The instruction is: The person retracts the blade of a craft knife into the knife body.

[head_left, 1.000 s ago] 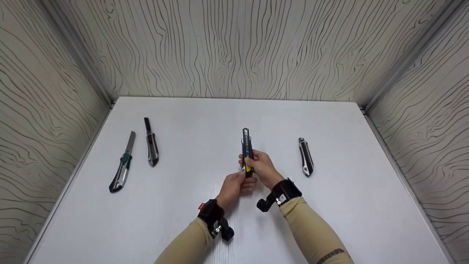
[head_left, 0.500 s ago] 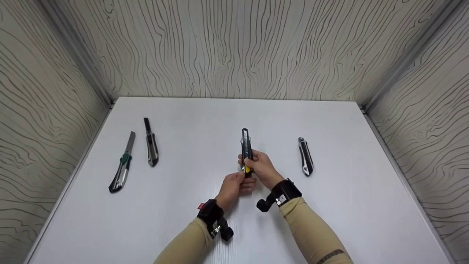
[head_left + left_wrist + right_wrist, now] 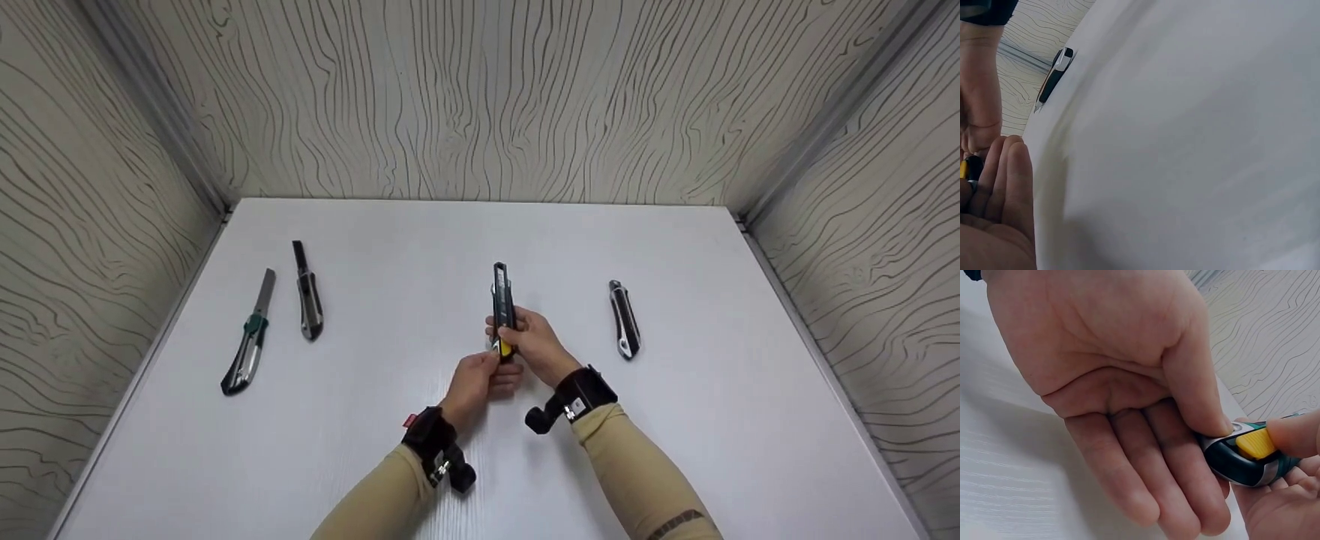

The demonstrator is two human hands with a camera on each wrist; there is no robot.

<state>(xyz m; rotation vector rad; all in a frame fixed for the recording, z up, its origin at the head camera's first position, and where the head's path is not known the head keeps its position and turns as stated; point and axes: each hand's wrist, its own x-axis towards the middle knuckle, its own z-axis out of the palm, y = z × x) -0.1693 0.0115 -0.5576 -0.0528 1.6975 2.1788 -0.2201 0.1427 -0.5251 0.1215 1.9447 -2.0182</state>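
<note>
A dark utility knife [image 3: 502,300] with silver edges and a yellow slider [image 3: 1256,444] points away from me, above the table's middle. Its far end shows no blade sticking out. My right hand [image 3: 538,343] grips its handle from the right, the thumb on top beside the yellow slider. From below, my left hand [image 3: 474,384] pinches the near end between thumb and index finger; its other fingers [image 3: 1145,467] extend beneath, nearly straight. The left wrist view has the left fingers [image 3: 1008,180] and a sliver of the knife at its edge.
Two utility knives lie at the left with blades out, one with a green collar [image 3: 256,324] and one with a dark blade [image 3: 309,300]. Another knife [image 3: 625,321], blade in, lies at the right. Patterned panels [image 3: 472,97] enclose the white table [image 3: 405,247].
</note>
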